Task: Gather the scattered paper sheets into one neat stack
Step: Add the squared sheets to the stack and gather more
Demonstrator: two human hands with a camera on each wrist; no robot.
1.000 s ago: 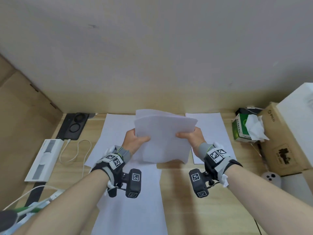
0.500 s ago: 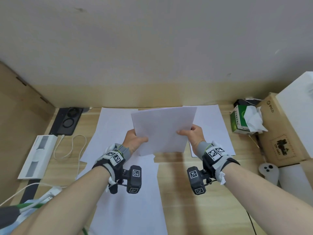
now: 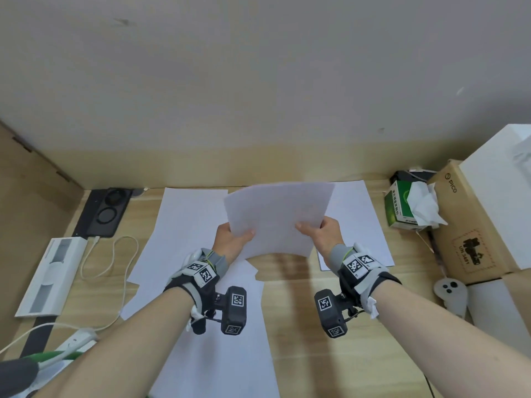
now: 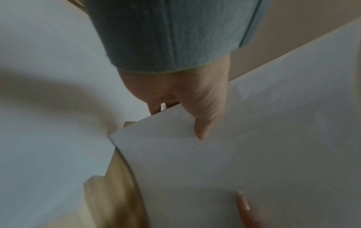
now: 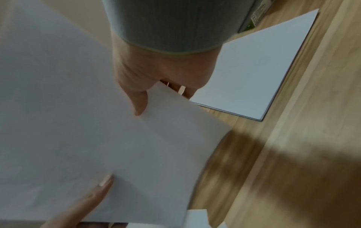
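A small bundle of white paper sheets (image 3: pixel 277 218) is held up above the wooden desk (image 3: pixel 298 326), tilted a little. My left hand (image 3: pixel 234 239) pinches its left edge, thumb on top (image 4: pixel 203 123). On the other side my right hand (image 3: pixel 320 232) pinches the right edge the same way (image 5: pixel 139 98). More white sheets lie flat on the desk: a large one at the back left (image 3: pixel 184 225), one near the front (image 3: pixel 224 354) and a thin pile at the right (image 3: pixel 362 225) (image 5: pixel 248 74).
A black charger pad (image 3: pixel 105 212), a white device (image 3: pixel 48 277) and cables (image 3: pixel 115 254) lie at the left. A green tissue box (image 3: pixel 408 205), a cardboard box (image 3: pixel 474 219) and a white controller (image 3: pixel 449 291) crowd the right. A wall closes the back.
Both hands have raised the held sheets and swung them toward the back of the desk. The sheets' edges now line up more evenly than a second ago.
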